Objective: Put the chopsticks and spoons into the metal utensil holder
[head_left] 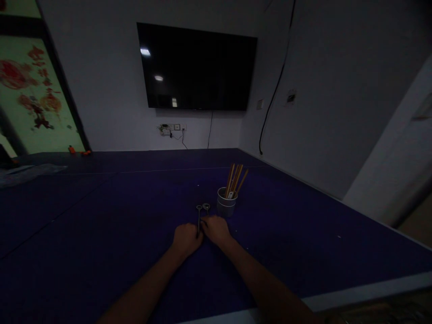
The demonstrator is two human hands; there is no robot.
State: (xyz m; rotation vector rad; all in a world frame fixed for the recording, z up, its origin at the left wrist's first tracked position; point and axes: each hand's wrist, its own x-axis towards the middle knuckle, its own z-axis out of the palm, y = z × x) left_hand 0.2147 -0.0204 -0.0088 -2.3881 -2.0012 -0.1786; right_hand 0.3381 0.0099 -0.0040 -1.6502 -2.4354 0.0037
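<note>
Handling two metal pieces low over the dark blue counter [135, 234], I am working with both wrists turning inward, and I am judging the step in hand to be a close, two-handed one. My left hand [186, 238] is gripping the lower part of a slender metal tool [199, 220], its fingers closing on the shaft while the ringlike end is pointing away from me. My right hand [216, 228] is reaching in from the other side, its fingers bending beside a second metal tool [206, 207], whose rounded head is showing just beyond them; I cannot tell whether those fingers are actually gripping it or only touching it. The two heads are lying side by side, and the dim light is hiding whether the pieces are joining lower down. Just beyond my right hand, a grey metal cup [226, 208] is standing upright, with several wooden sticks [235, 180] leaning out of it and a small white piece [230, 195] showing among them. As I am reading it, the next move is calling for a steady left grip and a clear view of the right fingertips, so that neither shaft is slipping or knocking its neighbour. The cup is sitting near enough that a wide outward swing of my right knuckles would be risking a bump.
</note>
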